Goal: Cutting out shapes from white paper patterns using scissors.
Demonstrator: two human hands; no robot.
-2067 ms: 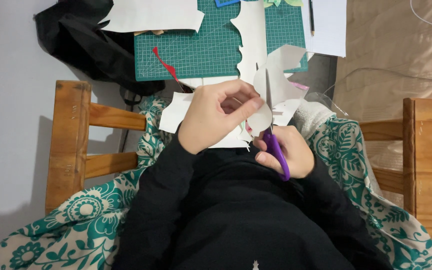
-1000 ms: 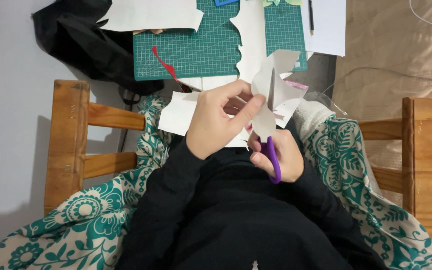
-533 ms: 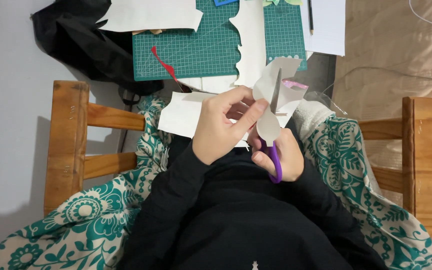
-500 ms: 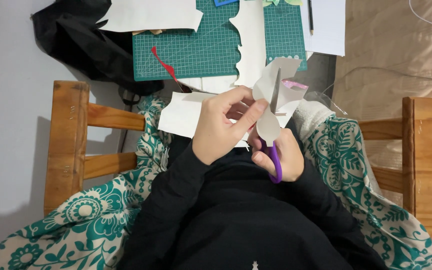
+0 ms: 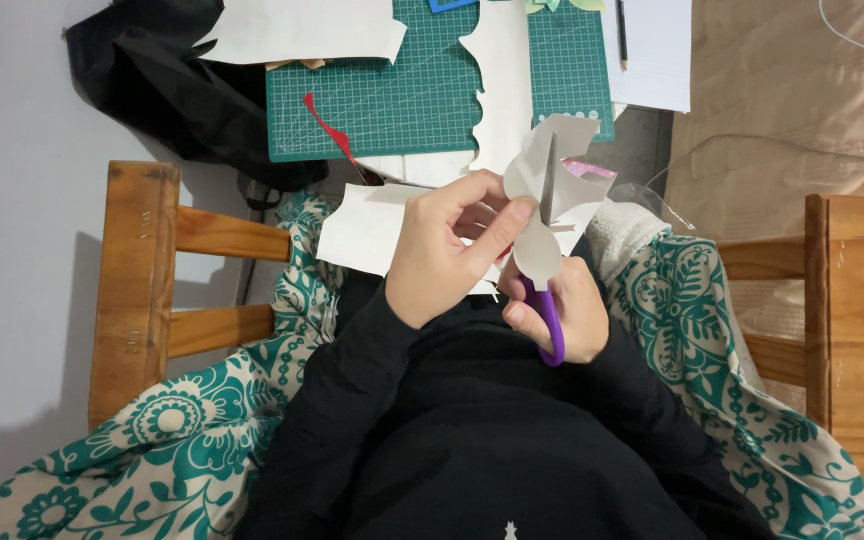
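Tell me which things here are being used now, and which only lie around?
In use: left hand holding paper piece; right hand with purple scissors.

Lying about: green cutting mat, red scrap, pencil, black bag, white sheet.

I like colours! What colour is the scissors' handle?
Purple, on the metal-bladed scissors' plastic handle; head view shows it best.

Matt white paper cutout [image 5: 552, 190], scissors [image 5: 549, 300] with glossy purple plastic handles, smooth varnished wood chair [image 5: 137, 290], patterned cloth [image 5: 182, 440].
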